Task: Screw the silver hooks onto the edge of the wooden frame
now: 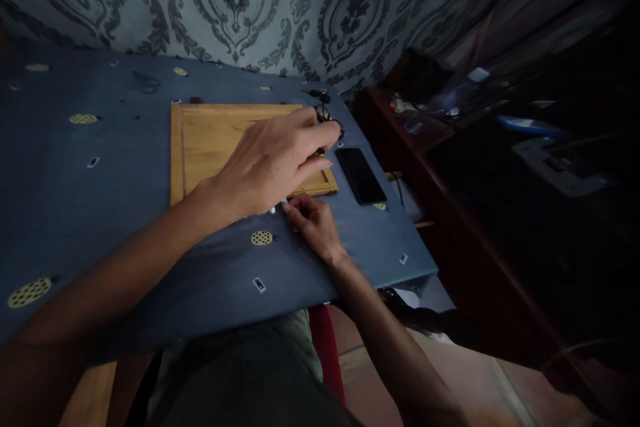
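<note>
A blue cloth (100, 200) covers the table, with a wooden board (210, 140) on it. The left hand (270, 167) pinches a small black tool (320, 152) over the board's right edge. The right hand (313, 223) presses curled fingers on the cloth below. The tool could slip and bump the phone (360, 175) nearby.

The worktop (100, 213) is covered by a matt blue cloth (60, 167), smooth and printed with small pale dotted rounds. A wooden board (210, 137) of light, unvarnished-looking grain is laid on it. A phone (360, 175) is seen as glossy black glass. The thin cable (327, 117) looks like black plastic. The wall (280, 7) is finished in patterned paper.
</note>
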Motion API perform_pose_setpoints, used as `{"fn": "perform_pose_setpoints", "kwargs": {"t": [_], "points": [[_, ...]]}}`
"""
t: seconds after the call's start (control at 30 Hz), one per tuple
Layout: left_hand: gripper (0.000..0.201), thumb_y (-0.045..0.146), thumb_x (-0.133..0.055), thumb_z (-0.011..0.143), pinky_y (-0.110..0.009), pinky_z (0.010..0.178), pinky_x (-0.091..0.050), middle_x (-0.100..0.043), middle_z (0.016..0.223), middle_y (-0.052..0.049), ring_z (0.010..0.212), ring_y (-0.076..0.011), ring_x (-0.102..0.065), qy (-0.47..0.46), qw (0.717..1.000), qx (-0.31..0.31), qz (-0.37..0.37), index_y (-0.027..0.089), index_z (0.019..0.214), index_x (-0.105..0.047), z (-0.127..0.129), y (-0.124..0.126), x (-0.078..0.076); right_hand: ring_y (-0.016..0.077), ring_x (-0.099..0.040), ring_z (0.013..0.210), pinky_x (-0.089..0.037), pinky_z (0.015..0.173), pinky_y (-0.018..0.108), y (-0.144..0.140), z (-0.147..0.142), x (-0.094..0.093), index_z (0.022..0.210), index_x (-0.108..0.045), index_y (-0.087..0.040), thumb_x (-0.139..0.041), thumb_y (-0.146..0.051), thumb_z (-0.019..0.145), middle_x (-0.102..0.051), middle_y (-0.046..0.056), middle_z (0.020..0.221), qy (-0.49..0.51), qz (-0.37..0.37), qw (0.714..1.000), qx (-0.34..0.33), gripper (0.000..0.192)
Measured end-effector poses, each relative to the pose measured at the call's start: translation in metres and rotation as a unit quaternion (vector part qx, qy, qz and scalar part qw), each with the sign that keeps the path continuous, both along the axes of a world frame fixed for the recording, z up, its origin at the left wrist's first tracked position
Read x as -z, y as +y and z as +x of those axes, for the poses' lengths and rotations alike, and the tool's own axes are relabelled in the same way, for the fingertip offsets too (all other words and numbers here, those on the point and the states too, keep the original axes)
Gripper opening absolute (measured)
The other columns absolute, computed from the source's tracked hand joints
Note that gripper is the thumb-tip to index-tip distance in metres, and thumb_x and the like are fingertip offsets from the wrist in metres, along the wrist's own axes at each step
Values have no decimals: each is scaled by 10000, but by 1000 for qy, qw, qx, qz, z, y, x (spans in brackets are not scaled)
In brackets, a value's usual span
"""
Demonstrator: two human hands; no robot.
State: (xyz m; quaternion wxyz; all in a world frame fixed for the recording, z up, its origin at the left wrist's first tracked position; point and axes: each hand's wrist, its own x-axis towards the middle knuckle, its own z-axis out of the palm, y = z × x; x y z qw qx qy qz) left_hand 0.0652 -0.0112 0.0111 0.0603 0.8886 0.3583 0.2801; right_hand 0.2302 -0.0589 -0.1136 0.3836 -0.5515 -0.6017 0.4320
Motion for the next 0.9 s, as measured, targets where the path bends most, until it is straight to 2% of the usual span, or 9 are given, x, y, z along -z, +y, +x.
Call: {"fn": "perform_pose_setpoints", "kwargs": {"t": [0.23, 0.33, 0.5, 0.63, 0.77, 0.9], "points": [[189, 87, -545, 932, -320, 811, -477, -720, 967, -29, 908, -189, -671, 12, 998, 8, -54, 200, 1010, -675, -4, 0, -11, 124, -435, 500, -343, 514, 275, 1, -1, 2, 726, -581, -229, -675, -602, 845, -503, -49, 552, 6, 2, 1000, 5, 404], [183, 131, -529, 965, -326, 815, -474, -728, 973, -30, 911, -193, -676, 22, 998, 6, -61, 199, 1051, -675, -4, 0, -12, 124, -438, 501, -343, 512, 275, 1, -1, 2, 724, -581, -227, -671, -599, 847, -513, -46, 556, 4, -3, 1000, 6, 402], [127, 307, -601, 980, -336, 794, -489, -693, 1028, -57, 952, -217, -674, 21, 1000, 3, -11, 211, 988, -683, -2, 1, -4, 125, -440, 502, -349, 516, 276, 0, -1, -1, 721, -577, -230, -668, -579, 850, -514, -46, 554, 5, -1, 1000, 2, 384], [147, 211, -556, 969, -355, 774, -496, -706, 975, -54, 909, -213, -673, 3, 1000, 15, -9, 225, 914, -692, -3, 1, -5, 126, -434, 502, -355, 512, 277, -1, -2, -2, 723, -579, -233, -672, -602, 842, -506, -46, 557, 5, -3, 1000, 4, 398], [217, 97, -533, 919, -337, 815, -520, -739, 985, -31, 877, -176, -685, -30, 998, 27, -56, 223, 975, -701, -6, 0, -11, 126, -436, 502, -360, 507, 272, -1, -2, -3, 717, -575, -233, -680, -635, 830, -504, -46, 556, 6, -6, 1000, 7, 431], [108, 192, -587, 951, -330, 819, -504, -724, 958, -38, 876, -181, -668, -7, 999, 19, -41, 210, 955, -692, -7, 0, -9, 125, -435, 497, -358, 503, 271, -1, -2, -3, 720, -579, -234, -681, -642, 827, -508, -46, 555, 5, -8, 1000, 9, 434]]}}
